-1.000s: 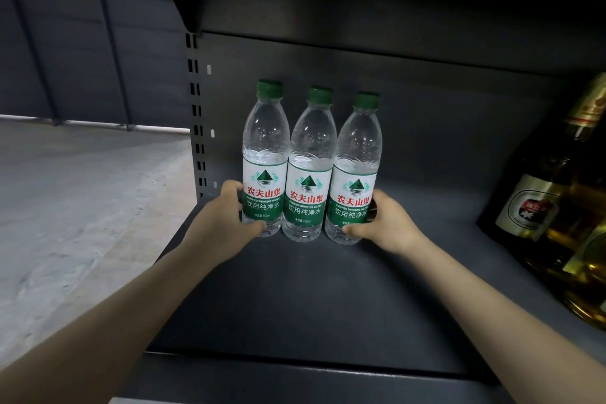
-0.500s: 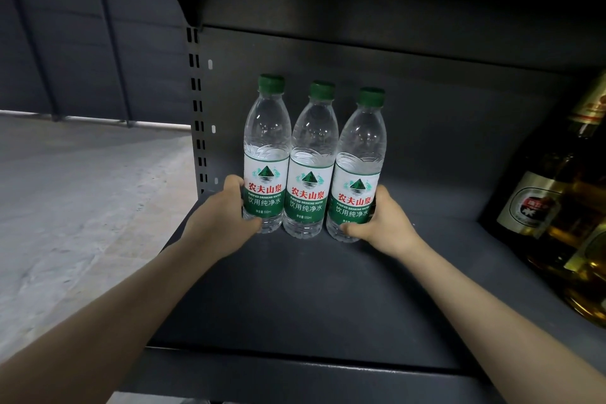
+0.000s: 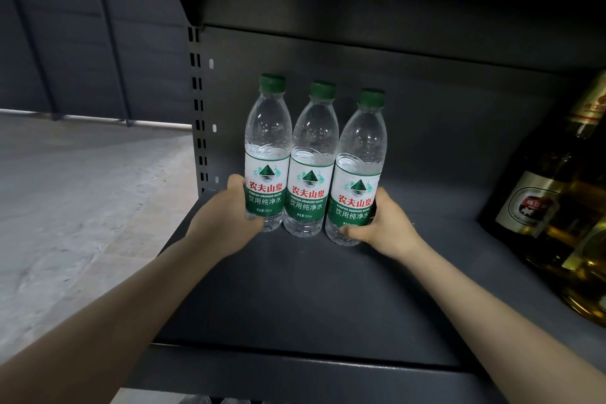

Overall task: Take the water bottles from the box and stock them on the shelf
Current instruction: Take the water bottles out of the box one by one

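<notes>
Three clear water bottles with green caps and green-and-white labels stand side by side, upright, on the dark shelf (image 3: 295,298). My left hand (image 3: 226,223) grips the left bottle (image 3: 267,154) near its base. Between the outer two stands the middle bottle (image 3: 311,161), touching both neighbours. My right hand (image 3: 383,226) curls round the lower part of the right bottle (image 3: 359,170), thumb across its front. The box is not in view.
Amber glass bottles (image 3: 557,200) with pale labels stand at the shelf's right end. A slotted upright post (image 3: 196,102) marks the shelf's left edge, with grey concrete floor (image 3: 82,207) beyond. Another shelf hangs close overhead.
The three bottles and both hands have slid slightly rightward and toward the shelf's front; the grip on the outer bottles is unchanged.
</notes>
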`<state>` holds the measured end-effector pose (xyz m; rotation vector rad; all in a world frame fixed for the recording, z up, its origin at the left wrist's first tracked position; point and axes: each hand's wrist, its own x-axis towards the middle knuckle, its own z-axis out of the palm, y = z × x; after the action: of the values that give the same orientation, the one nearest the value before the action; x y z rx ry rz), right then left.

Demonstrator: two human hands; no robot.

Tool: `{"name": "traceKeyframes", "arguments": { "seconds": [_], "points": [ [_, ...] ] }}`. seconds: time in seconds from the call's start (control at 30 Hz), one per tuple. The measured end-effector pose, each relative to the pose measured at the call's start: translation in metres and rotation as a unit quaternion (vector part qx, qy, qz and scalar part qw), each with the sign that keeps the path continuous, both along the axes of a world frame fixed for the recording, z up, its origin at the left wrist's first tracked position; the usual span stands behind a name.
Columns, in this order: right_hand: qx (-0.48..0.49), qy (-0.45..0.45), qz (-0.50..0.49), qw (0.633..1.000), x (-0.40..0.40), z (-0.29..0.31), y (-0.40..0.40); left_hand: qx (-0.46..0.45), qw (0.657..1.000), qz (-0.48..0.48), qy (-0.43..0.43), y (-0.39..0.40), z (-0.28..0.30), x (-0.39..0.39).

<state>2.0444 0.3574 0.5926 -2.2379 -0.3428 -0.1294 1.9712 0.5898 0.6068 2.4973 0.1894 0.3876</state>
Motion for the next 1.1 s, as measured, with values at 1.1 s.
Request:
{"name": "traceKeyframes", "arguments": {
  "seconds": [1.1],
  "points": [
    [-0.189,-0.058,-0.006,0.98,-0.045,0.002,-0.021,0.137,0.989,-0.023,0.048,-0.025,-0.005,-0.032]
  ]
}}
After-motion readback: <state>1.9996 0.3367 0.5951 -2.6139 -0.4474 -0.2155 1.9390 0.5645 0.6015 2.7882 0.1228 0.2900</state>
